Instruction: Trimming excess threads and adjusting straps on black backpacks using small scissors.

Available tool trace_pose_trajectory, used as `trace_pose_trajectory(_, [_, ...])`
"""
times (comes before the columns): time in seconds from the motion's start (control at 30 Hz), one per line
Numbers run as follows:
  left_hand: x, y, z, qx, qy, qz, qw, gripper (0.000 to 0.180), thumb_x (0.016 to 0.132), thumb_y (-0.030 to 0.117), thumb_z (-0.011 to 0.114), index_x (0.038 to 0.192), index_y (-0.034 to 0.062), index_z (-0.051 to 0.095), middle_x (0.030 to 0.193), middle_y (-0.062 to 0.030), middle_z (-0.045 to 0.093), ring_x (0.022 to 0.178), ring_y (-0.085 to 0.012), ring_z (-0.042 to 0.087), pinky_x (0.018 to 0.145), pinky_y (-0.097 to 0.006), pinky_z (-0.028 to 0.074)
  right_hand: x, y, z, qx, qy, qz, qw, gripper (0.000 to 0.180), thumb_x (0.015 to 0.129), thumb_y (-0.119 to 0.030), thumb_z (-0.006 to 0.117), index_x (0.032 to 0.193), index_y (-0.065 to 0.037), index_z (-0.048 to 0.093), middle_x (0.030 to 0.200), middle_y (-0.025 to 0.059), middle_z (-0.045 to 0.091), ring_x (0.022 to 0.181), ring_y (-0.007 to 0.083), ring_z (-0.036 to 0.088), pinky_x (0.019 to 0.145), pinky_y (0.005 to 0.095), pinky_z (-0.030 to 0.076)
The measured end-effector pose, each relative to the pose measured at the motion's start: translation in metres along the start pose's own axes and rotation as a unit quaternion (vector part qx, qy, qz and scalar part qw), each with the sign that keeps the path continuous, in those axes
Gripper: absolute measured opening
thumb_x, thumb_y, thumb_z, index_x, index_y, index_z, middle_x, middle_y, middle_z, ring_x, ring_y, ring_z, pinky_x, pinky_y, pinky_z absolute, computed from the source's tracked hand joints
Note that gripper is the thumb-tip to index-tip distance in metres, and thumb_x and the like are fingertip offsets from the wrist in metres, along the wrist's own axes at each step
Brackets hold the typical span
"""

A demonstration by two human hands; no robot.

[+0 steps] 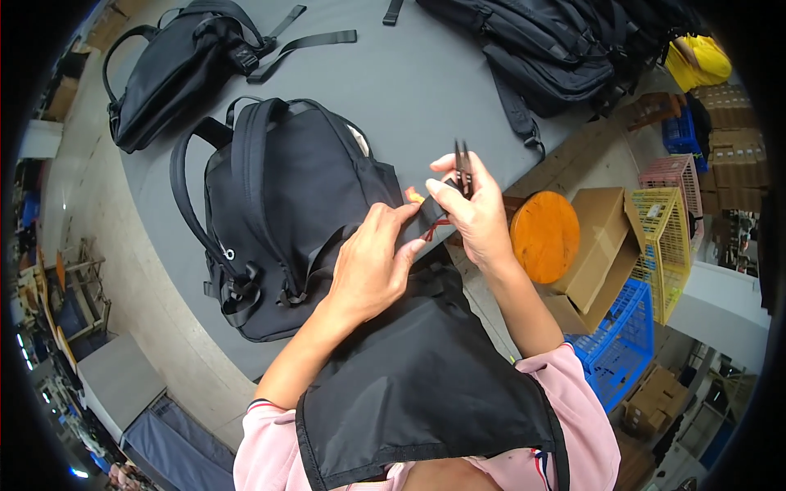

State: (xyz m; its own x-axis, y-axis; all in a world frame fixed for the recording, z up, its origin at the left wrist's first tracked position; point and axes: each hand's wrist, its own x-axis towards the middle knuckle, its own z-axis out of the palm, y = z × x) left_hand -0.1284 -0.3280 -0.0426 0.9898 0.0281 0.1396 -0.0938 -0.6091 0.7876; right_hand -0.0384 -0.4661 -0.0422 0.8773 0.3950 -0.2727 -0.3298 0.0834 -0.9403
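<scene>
Thread snips at a backpack's edge

The left hand (pixel 372 266) pinches the near-right edge of the black backpack (pixel 286 204) on the grey table (pixel 409 90); the right hand (pixel 475 209) grips upright snips (pixel 464 168) just beside it; a red strand (pixel 434 229) lies between both hands; table edge close, a round wooden stool (pixel 544 237) beyond.

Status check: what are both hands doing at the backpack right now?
Left hand pinching backpack edge. Right hand gripping snips at the same edge. Nothing blocking.
</scene>
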Motion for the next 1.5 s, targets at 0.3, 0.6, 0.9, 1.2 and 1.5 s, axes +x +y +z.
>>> trace_pose_trajectory(0.3, [0.004,-0.014,0.000,-0.493,-0.014,-0.240,0.836,0.030,0.098,0.022,0.043,0.110,-0.0026,0.057,0.079,-0.0067,0.063,0.056,-0.0058,0.049,0.050,-0.018,0.038,-0.014,0.005,0.001,-0.334,0.071,-0.246,0.907,0.023,0.080,-0.009,0.067,0.099,-0.003,0.056,0.087,0.0076,0.055,0.072,0.0161,0.059,0.061,0.0272,0.048])
trace_pose_trajectory(0.6, [0.002,-0.005,0.003,-0.479,-0.012,-0.239,0.845,0.030,0.098,0.019,0.043,0.113,-0.0040,0.055,0.078,-0.0064,0.061,0.056,-0.0061,0.051,0.050,-0.018,0.040,-0.019,0.007,-0.001,-0.453,0.040,-0.350,0.819,0.024,0.071,-0.007,0.070,0.093,-0.007,0.061,0.076,0.0060,0.054,0.058,0.0235,0.058,0.052,0.0321,0.045])
trace_pose_trajectory(0.9, [-0.001,-0.007,0.004,-0.485,-0.002,-0.255,0.837,0.031,0.098,0.020,0.044,0.115,-0.0036,0.055,0.077,-0.0063,0.062,0.055,-0.0063,0.051,0.048,-0.018,0.040,-0.027,0.008,-0.007,-0.379,0.047,-0.283,0.879,0.017,0.071,-0.005,0.070,0.086,-0.005,0.062,0.073,0.0061,0.054,0.056,0.0222,0.057,0.051,0.0301,0.044])
trace_pose_trajectory(1.2, [-0.001,-0.006,0.005,-0.481,-0.019,-0.255,0.839,0.031,0.098,0.019,0.044,0.116,-0.0036,0.055,0.076,-0.0063,0.062,0.054,-0.0060,0.051,0.048,-0.018,0.040,-0.023,0.008,-0.008,-0.464,0.042,-0.382,0.798,0.018,0.071,-0.008,0.070,0.087,-0.006,0.062,0.073,0.0057,0.054,0.056,0.0221,0.056,0.051,0.0313,0.043])
trace_pose_trajectory(1.5, [0.000,-0.013,-0.009,-0.450,0.070,-0.274,0.847,0.034,0.095,0.022,0.049,0.118,-0.0036,0.052,0.076,-0.0073,0.063,0.053,-0.0059,0.049,0.047,-0.018,0.037,-0.025,0.006,-0.003,-0.404,0.037,-0.336,0.850,0.020,0.071,-0.005,0.071,0.089,-0.005,0.062,0.072,0.0061,0.052,0.055,0.0201,0.053,0.050,0.0287,0.043])
